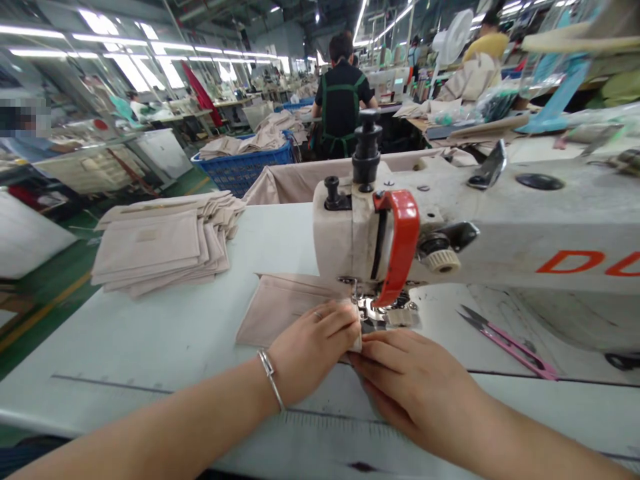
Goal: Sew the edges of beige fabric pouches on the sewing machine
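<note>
A beige fabric piece (273, 310) lies flat on the sewing machine's bed, its right edge at the presser foot (367, 308). My left hand (315, 347), with a bracelet at the wrist, presses on this fabric, its fingers bent together along the edge just left of the foot. Close in front of the foot, my right hand (415, 373) pinches the near corner of the same edge; its thumb is partly hidden. The sewing machine (340, 233) has a red guard (407, 233) above the needle area.
Pink-handled thread snips (515, 347) lie right of my right hand. A stack of beige fabric pieces (150, 247) sits at the table's left. Beyond the table are a blue basket (245, 167) of fabric and a person in a green apron (343, 100), seen from behind.
</note>
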`<state>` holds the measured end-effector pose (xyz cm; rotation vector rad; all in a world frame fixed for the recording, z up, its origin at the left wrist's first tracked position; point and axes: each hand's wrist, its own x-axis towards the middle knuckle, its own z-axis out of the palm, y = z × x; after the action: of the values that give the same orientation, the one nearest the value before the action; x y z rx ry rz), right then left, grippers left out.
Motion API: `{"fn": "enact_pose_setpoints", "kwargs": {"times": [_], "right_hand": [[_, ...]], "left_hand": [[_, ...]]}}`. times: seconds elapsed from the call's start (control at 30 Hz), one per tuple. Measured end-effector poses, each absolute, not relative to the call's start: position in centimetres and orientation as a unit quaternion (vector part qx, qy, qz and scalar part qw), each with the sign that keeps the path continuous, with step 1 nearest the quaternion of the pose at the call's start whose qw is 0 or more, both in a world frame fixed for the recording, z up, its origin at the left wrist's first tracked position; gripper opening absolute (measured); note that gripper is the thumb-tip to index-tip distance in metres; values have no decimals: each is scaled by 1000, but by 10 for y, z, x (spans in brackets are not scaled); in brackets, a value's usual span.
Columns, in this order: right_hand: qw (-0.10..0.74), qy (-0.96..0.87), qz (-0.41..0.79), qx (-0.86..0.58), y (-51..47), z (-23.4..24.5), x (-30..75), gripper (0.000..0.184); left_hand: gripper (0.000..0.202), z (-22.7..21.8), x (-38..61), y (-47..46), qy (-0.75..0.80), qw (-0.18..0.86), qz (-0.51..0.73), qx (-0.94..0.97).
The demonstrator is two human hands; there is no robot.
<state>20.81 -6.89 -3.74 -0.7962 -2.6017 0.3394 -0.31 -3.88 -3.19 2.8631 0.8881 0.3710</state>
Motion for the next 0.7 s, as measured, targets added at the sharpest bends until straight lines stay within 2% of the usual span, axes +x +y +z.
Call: {"fn": "enact_pose_setpoints", "kwargs": {"times": [0.17, 0.33, 0.47, 0.7], "right_hand": [[214, -927, 122, -283, -66, -36, 209, 28], [236, -909, 145, -311, -60, -32, 220, 27], [206, -917, 140, -313, -58, -32, 222, 27], [202, -916, 139, -318, -60, -31, 220, 23]], "left_hand": [[29, -36, -5, -30, 292, 36, 154, 943], [19, -36, -8, -37, 292, -3, 221, 931], [14, -35, -10, -41, 277, 18, 249, 928], [19, -40, -10, -37, 259, 40, 239, 935]]}}
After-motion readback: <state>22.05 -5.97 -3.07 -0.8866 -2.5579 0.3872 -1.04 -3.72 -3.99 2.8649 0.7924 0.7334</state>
